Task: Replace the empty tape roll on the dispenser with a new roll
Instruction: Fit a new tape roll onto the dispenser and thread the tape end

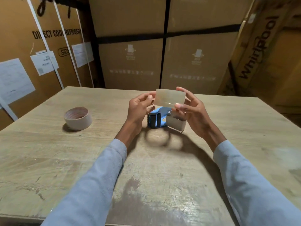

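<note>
Held up above the desk [48,160] between both hands: a pale, translucent tape roll [170,97], seen side-on, left hand [140,106] fingers [149,97] pinching its left edge, right hand [191,110] fingers [178,106] gripping its right edge. Just below and behind the fingers, resting on the desk, a blue tape dispenser [158,119] with black roller and metal plate. Well off to the left of the fingers, standing alone on the desk, a cardboard roll core [77,118]; beyond the fingers, stacked cardboard boxes [132,62].
</note>
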Available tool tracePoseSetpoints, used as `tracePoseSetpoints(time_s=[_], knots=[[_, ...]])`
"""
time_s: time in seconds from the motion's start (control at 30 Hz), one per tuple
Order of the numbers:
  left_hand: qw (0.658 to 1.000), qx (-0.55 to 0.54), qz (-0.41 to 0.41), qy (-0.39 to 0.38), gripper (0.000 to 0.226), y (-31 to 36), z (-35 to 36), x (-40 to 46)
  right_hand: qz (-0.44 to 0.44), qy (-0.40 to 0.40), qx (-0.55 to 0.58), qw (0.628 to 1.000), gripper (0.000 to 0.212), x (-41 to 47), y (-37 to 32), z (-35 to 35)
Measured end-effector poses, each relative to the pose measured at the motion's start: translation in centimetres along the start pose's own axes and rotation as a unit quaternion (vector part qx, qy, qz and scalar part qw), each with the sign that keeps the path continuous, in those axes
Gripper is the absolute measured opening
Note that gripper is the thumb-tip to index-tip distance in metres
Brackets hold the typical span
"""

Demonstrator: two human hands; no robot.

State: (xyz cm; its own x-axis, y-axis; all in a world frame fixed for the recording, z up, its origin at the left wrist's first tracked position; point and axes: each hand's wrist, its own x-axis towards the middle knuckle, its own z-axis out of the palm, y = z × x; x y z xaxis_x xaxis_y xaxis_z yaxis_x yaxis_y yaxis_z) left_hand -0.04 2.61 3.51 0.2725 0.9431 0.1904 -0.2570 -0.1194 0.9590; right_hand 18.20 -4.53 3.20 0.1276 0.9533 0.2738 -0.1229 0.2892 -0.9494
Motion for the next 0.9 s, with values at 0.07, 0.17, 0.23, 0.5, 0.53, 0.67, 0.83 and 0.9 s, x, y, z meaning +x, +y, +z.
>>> tracePoseSetpoints(time_s=[0.07,0.17,0.23,0.5,0.53,0.67,0.83,0.9], knots=[[1.000,0.011,0.011,-0.009,0.030,-0.1,0.3,0.1,-0.006,0.021,0.027,0.999,0.070,0.0,0.3,-0.7],[0.999,0.022,0.013,-0.030,0.030,-0.5,1.0,0.1,-0.006,0.038,0.033,0.999,0.075,0.4,0.3,-1.4],[0.999,0.026,0.031,-0.033,0.024,-1.0,1.3,0.2,-0.011,0.043,0.032,0.998,0.079,0.7,0.3,-1.7],[0.994,0.073,0.070,0.028,0.024,-2.3,1.8,0.0,-0.016,0.047,-0.012,0.999,0.091,0.6,0.7,-2.3],[0.994,0.076,0.068,0.029,0.022,-2.2,1.9,0.0,-0.020,0.048,-0.016,0.999,0.092,0.6,0.8,-2.3],[0.996,0.067,0.047,0.022,0.018,-1.9,1.9,-0.2,-0.028,0.038,-0.028,0.998,0.094,0.6,0.7,-2.6],[0.998,0.048,0.023,0.035,0.012,-1.6,1.9,-0.3,-0.021,0.027,-0.028,0.999,0.094,0.4,0.5,-2.6],[0.998,0.051,0.019,0.044,0.012,-1.6,2.0,-0.4,-0.018,0.025,-0.034,0.999,0.093,0.4,0.4,-2.4]])
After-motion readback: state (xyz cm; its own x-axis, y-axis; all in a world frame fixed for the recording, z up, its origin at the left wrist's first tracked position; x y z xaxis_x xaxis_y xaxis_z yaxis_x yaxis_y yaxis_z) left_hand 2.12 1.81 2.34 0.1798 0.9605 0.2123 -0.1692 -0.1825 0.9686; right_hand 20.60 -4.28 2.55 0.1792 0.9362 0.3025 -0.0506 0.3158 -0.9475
